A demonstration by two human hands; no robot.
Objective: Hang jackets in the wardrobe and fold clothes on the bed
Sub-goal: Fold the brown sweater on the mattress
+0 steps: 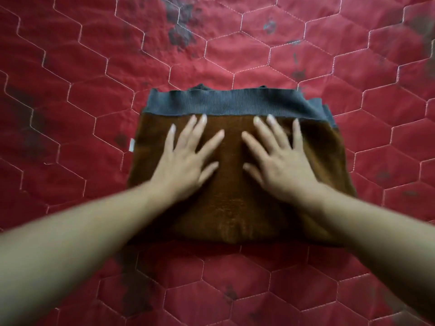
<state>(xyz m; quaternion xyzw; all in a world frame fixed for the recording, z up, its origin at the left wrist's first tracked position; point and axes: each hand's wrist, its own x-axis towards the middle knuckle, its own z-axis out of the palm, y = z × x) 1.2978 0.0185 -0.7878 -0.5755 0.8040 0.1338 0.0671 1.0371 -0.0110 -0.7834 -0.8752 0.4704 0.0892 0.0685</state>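
A brown fleece garment with a grey ribbed band along its far edge lies folded into a rough square on the red quilted bedspread. My left hand lies flat on its left half, fingers spread and straight. On the right half my right hand presses down the same way, fingers spread. The fingertips of both hands reach almost to the grey band. A small white tag sticks out at the garment's left edge.
The bedspread has white hexagon stitching and dark grey blotches at the far middle and near front. It fills the whole view around the garment. No wardrobe or other clothes are in view.
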